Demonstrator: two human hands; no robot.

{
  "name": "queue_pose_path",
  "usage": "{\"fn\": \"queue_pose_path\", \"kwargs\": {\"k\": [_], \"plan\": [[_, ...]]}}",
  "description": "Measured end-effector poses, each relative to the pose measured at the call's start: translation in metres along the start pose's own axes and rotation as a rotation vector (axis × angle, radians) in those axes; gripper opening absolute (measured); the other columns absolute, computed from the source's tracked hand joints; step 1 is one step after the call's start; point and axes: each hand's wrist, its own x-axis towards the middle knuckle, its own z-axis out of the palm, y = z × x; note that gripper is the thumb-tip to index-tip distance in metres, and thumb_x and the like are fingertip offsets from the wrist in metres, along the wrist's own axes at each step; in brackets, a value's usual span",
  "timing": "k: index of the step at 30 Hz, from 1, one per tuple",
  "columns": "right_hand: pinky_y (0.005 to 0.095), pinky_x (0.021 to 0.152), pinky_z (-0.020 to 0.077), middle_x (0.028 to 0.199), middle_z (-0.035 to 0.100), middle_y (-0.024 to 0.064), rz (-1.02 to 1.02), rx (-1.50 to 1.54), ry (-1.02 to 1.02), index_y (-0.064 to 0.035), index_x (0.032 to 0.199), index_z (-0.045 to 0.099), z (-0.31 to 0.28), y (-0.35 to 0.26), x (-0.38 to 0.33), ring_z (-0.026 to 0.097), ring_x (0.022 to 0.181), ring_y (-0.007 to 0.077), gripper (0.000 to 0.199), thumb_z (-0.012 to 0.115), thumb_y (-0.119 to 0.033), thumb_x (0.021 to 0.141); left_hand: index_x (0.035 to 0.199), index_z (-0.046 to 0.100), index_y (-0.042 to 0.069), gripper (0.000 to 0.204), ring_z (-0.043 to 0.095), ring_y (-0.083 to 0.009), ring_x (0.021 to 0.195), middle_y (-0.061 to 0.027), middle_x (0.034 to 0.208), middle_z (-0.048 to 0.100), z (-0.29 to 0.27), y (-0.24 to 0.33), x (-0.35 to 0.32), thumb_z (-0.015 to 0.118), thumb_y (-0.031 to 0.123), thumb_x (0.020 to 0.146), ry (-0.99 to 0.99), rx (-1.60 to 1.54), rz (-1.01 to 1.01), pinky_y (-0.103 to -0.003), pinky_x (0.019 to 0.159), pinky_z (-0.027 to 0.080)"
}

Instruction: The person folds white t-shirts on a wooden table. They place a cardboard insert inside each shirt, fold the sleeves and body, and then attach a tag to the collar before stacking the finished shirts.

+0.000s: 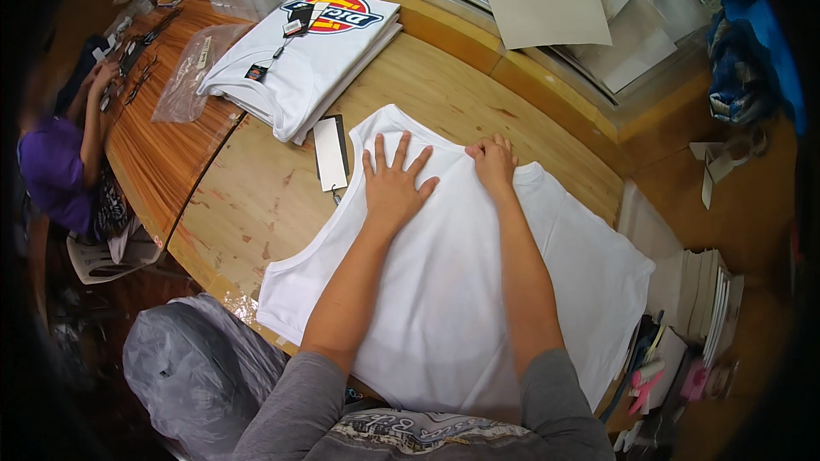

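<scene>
A white shirt (444,290) is spread over the light wooden table (226,196) in front of me, its near part reaching my body. My left hand (397,186) rests flat on the cloth near the far edge, fingers spread. To its right, my right hand (493,164) has its fingers curled over the shirt's far edge, closed on the fabric. A white hang tag (330,155) with a dark backing sticks out past the shirt's left edge, on a short cord.
Folded white shirts (295,90) with a coloured print and tags are stacked at the back left, beside a clear plastic bag (196,72). A person in purple (55,175) works at far left. A grey plastic bag (184,367) stands lower left; books (705,299) stand right.
</scene>
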Motion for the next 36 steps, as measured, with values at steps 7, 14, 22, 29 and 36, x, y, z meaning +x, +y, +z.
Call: {"fn": "queue_pose_path", "kwargs": {"k": [7, 14, 22, 29, 36], "plan": [[0.0395, 0.075, 0.0325, 0.087, 0.052, 0.0042, -0.072, 0.022, 0.329, -0.0074, 0.077, 0.058, 0.005, 0.012, -0.012, 0.045, 0.089, 0.0222, 0.011, 0.051, -0.016, 0.078, 0.123, 0.041, 0.029, 0.051, 0.009, -0.0356, 0.126, -0.0045, 0.137, 0.022, -0.001, 0.000, 0.001, 0.043, 0.051, 0.077, -0.031, -0.013, 0.001, -0.052, 0.099, 0.008], [0.0353, 0.074, 0.0373, 0.087, 0.051, 0.0050, -0.130, 0.063, 0.384, -0.0069, 0.083, 0.058, -0.013, 0.031, -0.063, 0.047, 0.085, 0.0222, 0.011, 0.051, -0.005, 0.076, 0.113, 0.048, 0.013, 0.043, 0.037, -0.0313, 0.110, -0.0090, 0.118, 0.044, -0.014, -0.019, 0.034, 0.054, 0.034, 0.076, -0.054, -0.137, -0.100, -0.049, 0.088, 0.028], [0.0427, 0.080, 0.0335, 0.103, 0.046, 0.0045, 0.053, -0.057, 0.445, -0.0099, 0.098, 0.056, -0.024, 0.061, -0.042, 0.043, 0.096, 0.0237, 0.028, 0.061, -0.011, 0.070, 0.082, 0.056, 0.002, 0.026, 0.048, -0.0302, 0.088, -0.0146, 0.088, 0.056, -0.016, -0.065, 0.091, 0.062, 0.025, 0.071, 0.046, -0.271, -0.215, -0.037, 0.073, 0.039], [0.0388, 0.077, 0.0330, 0.084, 0.056, 0.0018, 0.197, -0.012, 0.318, -0.0081, 0.084, 0.054, -0.039, 0.109, -0.016, 0.048, 0.087, 0.0200, 0.018, 0.062, -0.017, 0.070, 0.084, 0.051, 0.005, 0.024, 0.057, -0.0333, 0.067, -0.0169, 0.071, 0.059, -0.010, -0.053, 0.084, 0.057, 0.027, 0.076, 0.101, -0.277, -0.301, -0.040, 0.058, 0.041], [0.0382, 0.075, 0.0331, 0.085, 0.053, 0.0024, 0.260, -0.221, 0.377, -0.0086, 0.085, 0.052, -0.034, 0.101, -0.011, 0.047, 0.088, 0.0216, 0.012, 0.055, -0.017, 0.077, 0.083, 0.055, 0.007, 0.026, 0.056, -0.0305, 0.067, -0.0138, 0.067, 0.059, -0.013, -0.050, 0.086, 0.055, 0.033, 0.077, 0.147, -0.134, -0.396, -0.039, 0.058, 0.040]]}}
